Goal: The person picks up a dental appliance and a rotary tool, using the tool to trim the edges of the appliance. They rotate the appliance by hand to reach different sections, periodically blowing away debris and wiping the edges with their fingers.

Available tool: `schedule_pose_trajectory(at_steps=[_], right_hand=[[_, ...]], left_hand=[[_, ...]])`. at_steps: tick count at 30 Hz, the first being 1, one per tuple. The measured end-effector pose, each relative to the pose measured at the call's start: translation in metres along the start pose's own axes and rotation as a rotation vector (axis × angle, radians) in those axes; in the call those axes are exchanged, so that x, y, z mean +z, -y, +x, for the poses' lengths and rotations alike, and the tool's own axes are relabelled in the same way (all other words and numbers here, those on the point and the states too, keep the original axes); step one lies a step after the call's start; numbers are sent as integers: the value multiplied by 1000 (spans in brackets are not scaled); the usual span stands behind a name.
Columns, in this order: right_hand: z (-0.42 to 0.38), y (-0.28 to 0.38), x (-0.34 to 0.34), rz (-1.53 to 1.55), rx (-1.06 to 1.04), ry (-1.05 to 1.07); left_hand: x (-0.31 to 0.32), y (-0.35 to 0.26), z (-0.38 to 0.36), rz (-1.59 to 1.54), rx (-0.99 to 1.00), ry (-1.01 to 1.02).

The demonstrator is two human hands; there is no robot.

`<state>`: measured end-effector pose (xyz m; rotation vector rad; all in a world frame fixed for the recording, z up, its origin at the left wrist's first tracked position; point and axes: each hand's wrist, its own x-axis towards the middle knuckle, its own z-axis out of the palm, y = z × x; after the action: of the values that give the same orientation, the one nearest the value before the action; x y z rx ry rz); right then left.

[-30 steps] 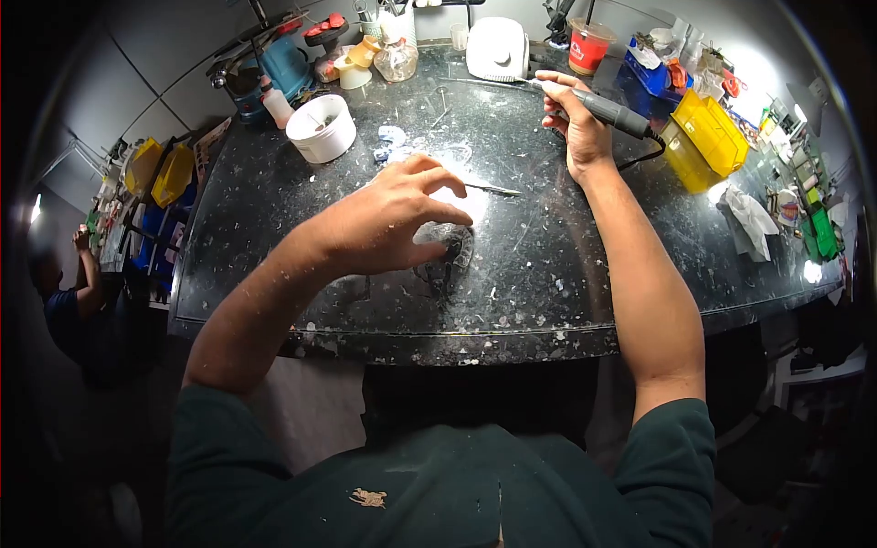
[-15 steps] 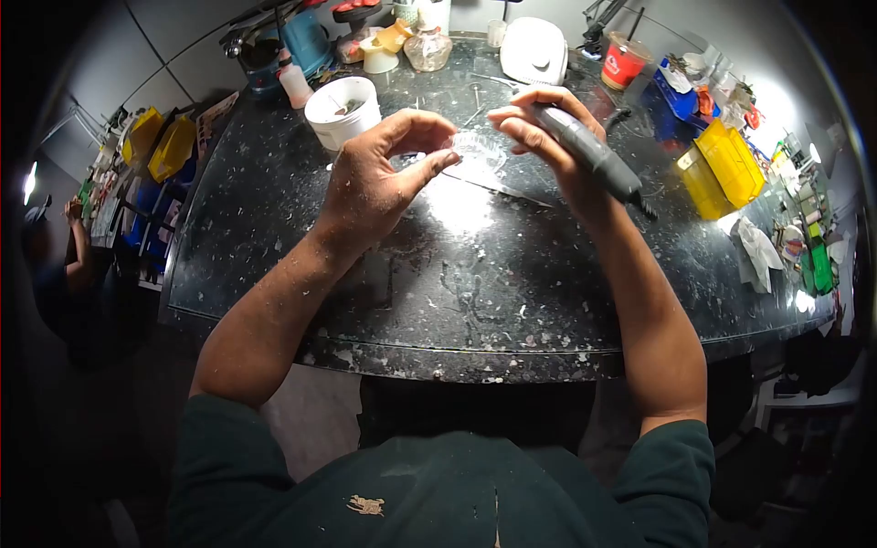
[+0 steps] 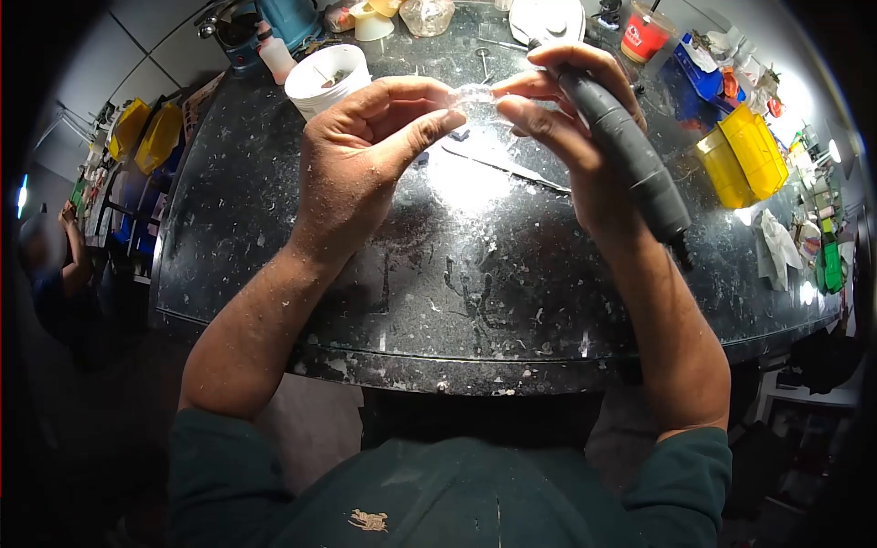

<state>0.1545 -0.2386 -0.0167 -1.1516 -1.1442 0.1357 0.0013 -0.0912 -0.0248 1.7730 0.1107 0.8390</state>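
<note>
Fingertips and thumb of my left hand pinch one end of a small clear plastic piece, curved like a dental aligner; its details are washed out by glare. My right hand has thumb and fingertips at the other end of that piece. The same hand carries a dark rotary handpiece, which lies across the fingers with its cord end pointing down toward the wrist. The tool's front tip is hidden behind the fingers. On the table below the hands lies a thin metal hand tool.
A white tub stands behind my left hand, beside a pump bottle. Yellow bins, a blue bin and a red-labelled cup are at the right. Debris speckles the black table. Another person is at far left.
My hands have come together, and the right fingertips now meet the clear piece. The handpiece has swung lower and nearer to me. The view has tilted slightly downward.
</note>
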Motion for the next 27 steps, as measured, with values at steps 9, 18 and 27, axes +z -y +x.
schedule_pose_trajectory(at_steps=[9, 18, 27], right_hand=[[6, 7, -6, -15, 154, -156], [-8, 38, 30, 166, 106, -219], [-2, 39, 13, 320, 251, -208]], left_hand=[[-5, 7, 3, 14, 73, -61], [-3, 6, 0, 13, 115, -46], [-4, 5, 1, -145, -11, -8]])
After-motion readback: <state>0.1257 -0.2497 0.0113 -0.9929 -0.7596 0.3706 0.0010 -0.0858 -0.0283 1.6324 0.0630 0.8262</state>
